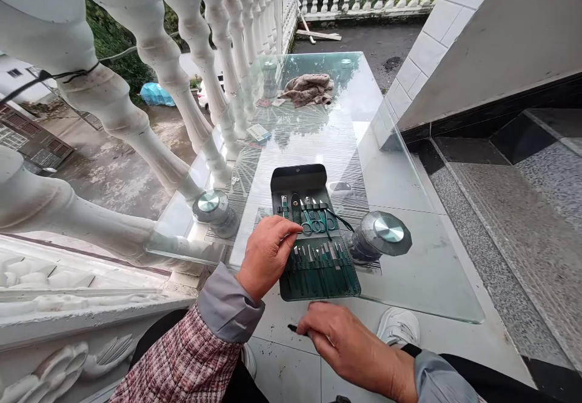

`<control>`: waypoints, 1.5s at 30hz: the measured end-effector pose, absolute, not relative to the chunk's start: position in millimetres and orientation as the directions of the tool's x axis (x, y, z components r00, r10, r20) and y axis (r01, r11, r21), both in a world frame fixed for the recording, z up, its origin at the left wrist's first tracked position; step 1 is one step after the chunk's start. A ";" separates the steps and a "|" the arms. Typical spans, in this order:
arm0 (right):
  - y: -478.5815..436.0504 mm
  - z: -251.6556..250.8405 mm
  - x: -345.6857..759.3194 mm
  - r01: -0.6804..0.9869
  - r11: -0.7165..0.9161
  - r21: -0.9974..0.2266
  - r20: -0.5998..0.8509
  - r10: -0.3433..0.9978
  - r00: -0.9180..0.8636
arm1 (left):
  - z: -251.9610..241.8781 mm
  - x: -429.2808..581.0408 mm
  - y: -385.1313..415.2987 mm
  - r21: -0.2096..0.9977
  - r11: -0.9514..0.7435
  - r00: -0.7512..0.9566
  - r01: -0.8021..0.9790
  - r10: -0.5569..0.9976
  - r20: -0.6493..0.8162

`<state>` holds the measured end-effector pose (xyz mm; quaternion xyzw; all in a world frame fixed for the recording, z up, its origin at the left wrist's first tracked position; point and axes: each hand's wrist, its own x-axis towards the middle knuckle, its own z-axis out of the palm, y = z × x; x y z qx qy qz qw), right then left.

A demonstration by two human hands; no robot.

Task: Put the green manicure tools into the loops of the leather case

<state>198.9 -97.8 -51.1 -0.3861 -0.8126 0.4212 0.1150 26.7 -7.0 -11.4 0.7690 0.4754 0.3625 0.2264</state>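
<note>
An unfolded dark green manicure kit case [286, 291] lies on the glass table, with nail clippers [285, 205], scissors [313, 226] and several slim tools in its loops and pockets. My left hand [268, 254] reaches over the case's left side, thumb and forefinger pinched beside the scissors' ring handles. Whatever is between those fingertips, if anything, is too small to make out. Below the case's near edge, my right hand [339, 339] is closed around a short black object [293, 328]; only its tip shows, so its kind is hidden.
The glass table [422, 269] has metal-capped legs [386, 233] beside the case. A crumpled brown cloth [309, 89], a small box [259, 133] and an oval object [341, 188] lie farther off. White balusters [122, 106] line the left; stone steps [482, 197] rise at right.
</note>
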 end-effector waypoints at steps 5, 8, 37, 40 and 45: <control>-101.4 -26.2 196.6 0.338 0.318 -0.886 -0.083 0.608 -0.789 | -10.0 23.5 -5.4 0.766 -0.415 0.239 0.491 0.910 0.340; -98.7 -17.0 202.1 0.260 0.214 -0.942 -0.017 0.740 -0.672 | -7.7 20.8 -4.2 0.839 -0.364 0.167 0.403 0.931 0.324; -23.0 -17.3 183.1 0.078 0.030 -0.997 0.046 0.976 0.214 | -5.8 1.7 10.1 0.953 -0.035 -0.102 0.301 0.992 0.069; -22.7 -21.1 179.6 0.136 0.049 -0.989 0.072 0.984 0.166 | -14.3 -0.3 21.5 0.908 -0.083 -0.122 0.410 0.982 0.145; -25.3 -28.5 179.1 0.208 0.065 -0.976 0.088 0.991 0.104 | -21.8 -2.3 40.5 0.880 -0.061 -0.126 0.471 0.983 0.136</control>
